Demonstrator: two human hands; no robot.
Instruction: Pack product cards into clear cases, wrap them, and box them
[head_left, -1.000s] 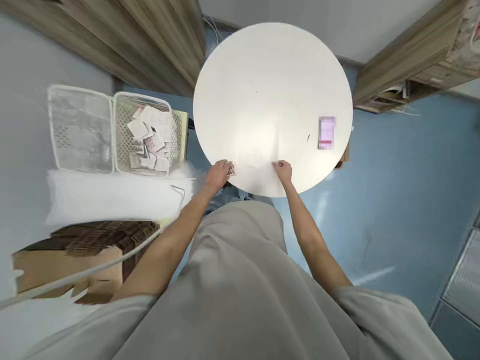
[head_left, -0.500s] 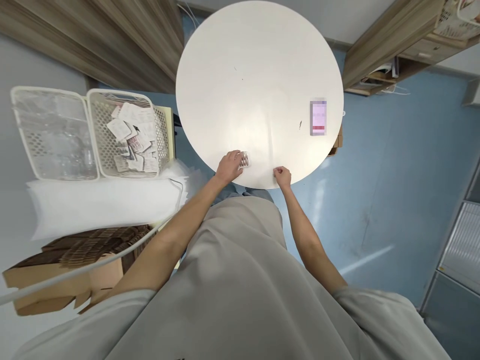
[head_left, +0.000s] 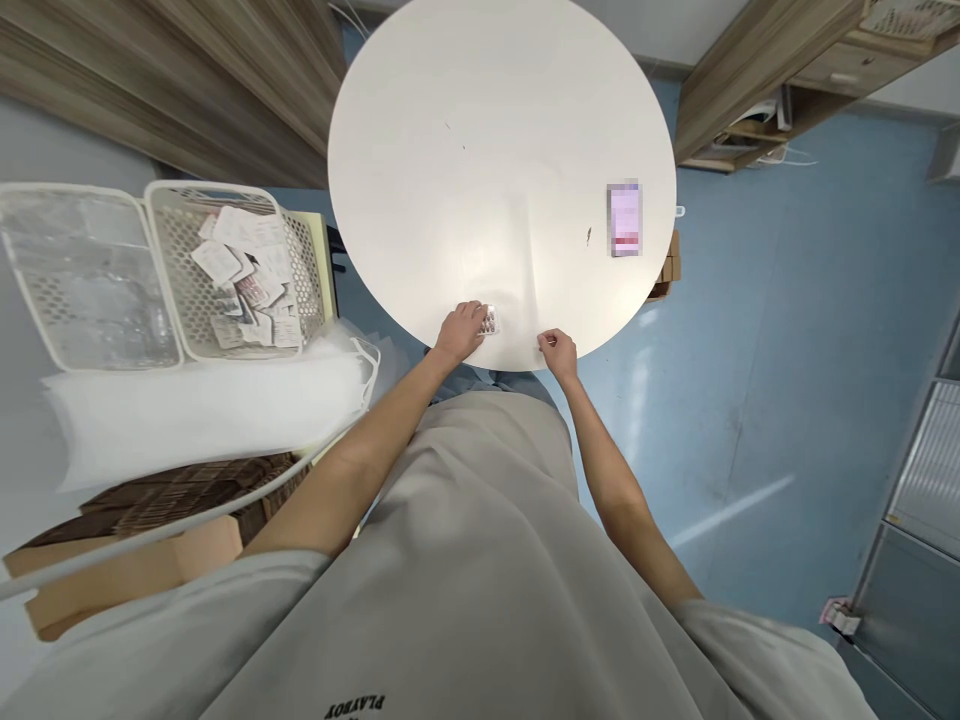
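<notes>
While my left hand [head_left: 461,333] sits near half past six on the round white table [head_left: 450,180], taking its far rim as twelve, its fingers lie over the left side of a small pill pack [head_left: 492,320]. That pack is almost at six o'clock, close to the near rim, with its right part showing dark pills; I can see contact, but I cannot tell whether I am pinching it or just resting on it.

At about half past five I have my right hand [head_left: 559,355] near the rim, apart from the pack, thumb and finger drawn into a narrow pinch; whether anything thin is caught there, I cannot tell.

Just past three o'clock lies a lilac phone [head_left: 625,218], its face blurred. Off the table, between eight and nine, I see a white basket [head_left: 300,290] of papers [head_left: 259,255], and toward eight, a white bundle [head_left: 202,410].
</notes>
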